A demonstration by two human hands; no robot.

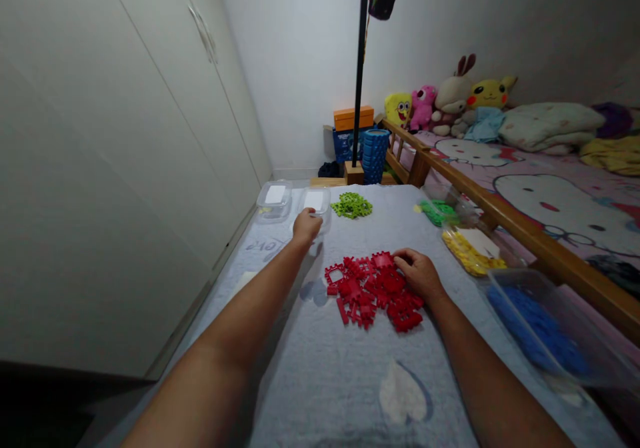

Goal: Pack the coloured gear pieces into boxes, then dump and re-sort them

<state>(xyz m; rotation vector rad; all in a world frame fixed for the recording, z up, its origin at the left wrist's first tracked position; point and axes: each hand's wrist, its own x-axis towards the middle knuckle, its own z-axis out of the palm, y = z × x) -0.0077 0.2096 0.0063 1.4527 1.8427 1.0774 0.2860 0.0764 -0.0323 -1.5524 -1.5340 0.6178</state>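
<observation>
A pile of red plastic building pieces (373, 291) lies in the middle of a pale blue cloth (340, 375). My right hand (419, 273) rests on the pile's right side, fingers curled over the pieces. My left hand (306, 225) reaches far forward and grips the near edge of a clear plastic box (316, 203) with a white label. A second clear box (275, 199) stands just left of it. A small heap of light green pieces (352, 205) lies to the right of the boxes.
Along the right edge stand clear tubs with green pieces (439, 211), yellow pieces (470, 249) and blue pieces (537, 328). A wooden bed rail (525, 231) and bed with plush toys (453, 101) lie to the right. White wardrobe doors (125, 168) close the left; a black pole (360, 68) stands behind.
</observation>
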